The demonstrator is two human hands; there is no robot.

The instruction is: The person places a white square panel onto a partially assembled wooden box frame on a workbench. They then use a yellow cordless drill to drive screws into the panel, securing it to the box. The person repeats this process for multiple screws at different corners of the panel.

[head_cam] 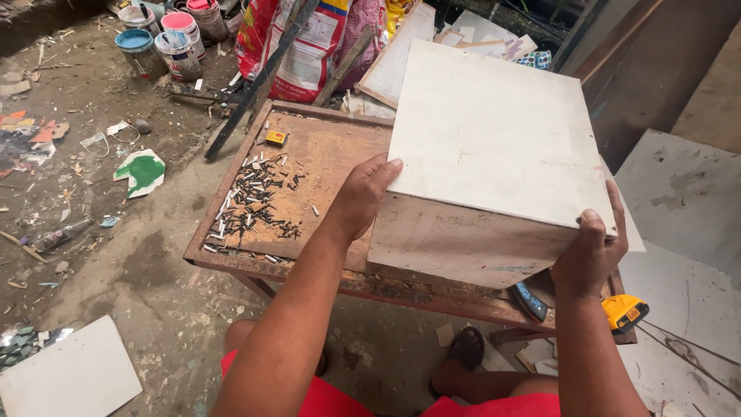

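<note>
Loose nails scattered on rusty table; paint cans on dirt floor, printed sacks behind.

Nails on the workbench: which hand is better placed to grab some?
Left, probably. The left hand grips the box on the edge facing the pile of nails. The right hand holds the far corner, with the box between.

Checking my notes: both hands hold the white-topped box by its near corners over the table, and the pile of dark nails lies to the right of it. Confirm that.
Wrong side. In the head view the nails lie left of the box, on the table. The left hand and right hand do hold its near corners.
</note>
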